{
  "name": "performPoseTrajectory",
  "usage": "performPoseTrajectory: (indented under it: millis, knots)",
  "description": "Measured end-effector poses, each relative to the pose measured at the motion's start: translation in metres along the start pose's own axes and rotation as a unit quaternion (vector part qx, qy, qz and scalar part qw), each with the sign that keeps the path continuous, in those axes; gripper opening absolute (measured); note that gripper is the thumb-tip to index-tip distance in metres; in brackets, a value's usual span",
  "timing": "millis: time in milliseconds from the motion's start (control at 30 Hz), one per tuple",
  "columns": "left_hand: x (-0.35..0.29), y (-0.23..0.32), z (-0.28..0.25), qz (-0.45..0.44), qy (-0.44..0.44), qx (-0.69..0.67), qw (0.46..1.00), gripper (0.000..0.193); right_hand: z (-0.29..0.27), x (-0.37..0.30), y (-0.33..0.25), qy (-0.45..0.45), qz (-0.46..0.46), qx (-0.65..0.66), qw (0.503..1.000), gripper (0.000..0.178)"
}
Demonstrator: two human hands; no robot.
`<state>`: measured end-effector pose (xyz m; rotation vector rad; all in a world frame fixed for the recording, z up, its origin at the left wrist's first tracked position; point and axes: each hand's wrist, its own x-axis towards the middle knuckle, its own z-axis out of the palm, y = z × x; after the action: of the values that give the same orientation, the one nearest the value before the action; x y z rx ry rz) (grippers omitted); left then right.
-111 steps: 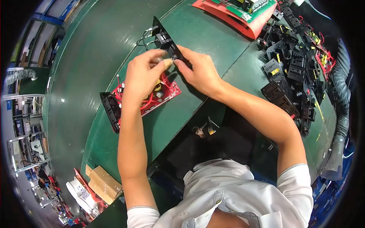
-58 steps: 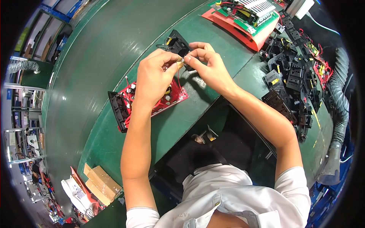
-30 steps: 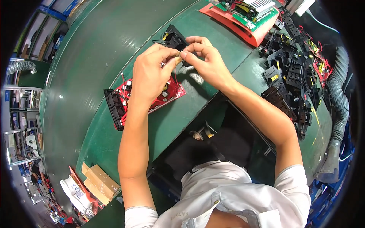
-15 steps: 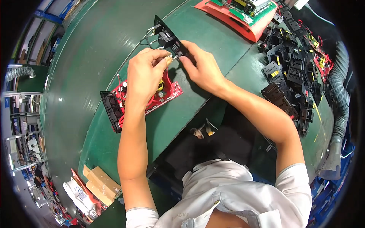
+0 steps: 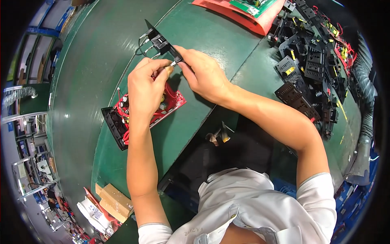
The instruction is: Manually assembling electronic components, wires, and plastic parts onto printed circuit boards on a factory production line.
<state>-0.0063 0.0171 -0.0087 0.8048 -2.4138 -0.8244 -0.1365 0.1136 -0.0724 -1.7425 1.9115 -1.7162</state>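
My right hand [image 5: 207, 75] grips the lower right edge of a black end panel [image 5: 161, 42] between thumb and fingers, holding it tilted above the table. A dark wire loop [image 5: 140, 49] joins metal terminals on the panel's left face. My left hand [image 5: 143, 87] is closed in a pinch on a wire end with a small metal terminal [image 5: 173, 64], right against the panel's lower end. Red wires run down from there to a red circuit board [image 5: 175, 106], which lies under my left hand. A black fan panel [image 5: 114, 128] stands at the board's left end; my left wrist hides part of the board.
On the right of the green table [image 5: 227, 49] is a heap of black plastic panels [image 5: 298, 99]. A red tray [image 5: 260, 26] with green circuit boards sits at the far edge. A cardboard box [image 5: 113, 202] is at the lower left, and a grey flexible duct [image 5: 365, 105] hangs at right.
Both hands and the black panel have shifted a little to the left in view, and the panel is turned more edge-on. My left fingers still pinch at its lower end.
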Motion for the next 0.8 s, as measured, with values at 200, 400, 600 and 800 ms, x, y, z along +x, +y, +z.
performPoseTrajectory:
  millis: [200,400,600,800]
  knots:
    - [0.000,0.004,0.004,0.022,0.011,0.012,1.000,0.012,-0.001,-0.001,-0.001,0.005,0.001,-0.004,1.000,0.040]
    - [-0.003,-0.004,0.013,0.095,0.050,0.061,0.992,0.010,0.006,-0.008,-0.010,-0.006,0.051,-0.057,0.997,0.044]
    - [0.001,-0.002,0.008,0.092,0.031,0.086,0.992,0.016,-0.004,0.002,-0.004,-0.009,0.087,0.037,0.995,0.035]
    - [-0.008,0.004,-0.058,0.031,0.004,0.112,0.993,0.030,0.006,-0.001,0.012,-0.021,0.146,0.023,0.989,0.033]
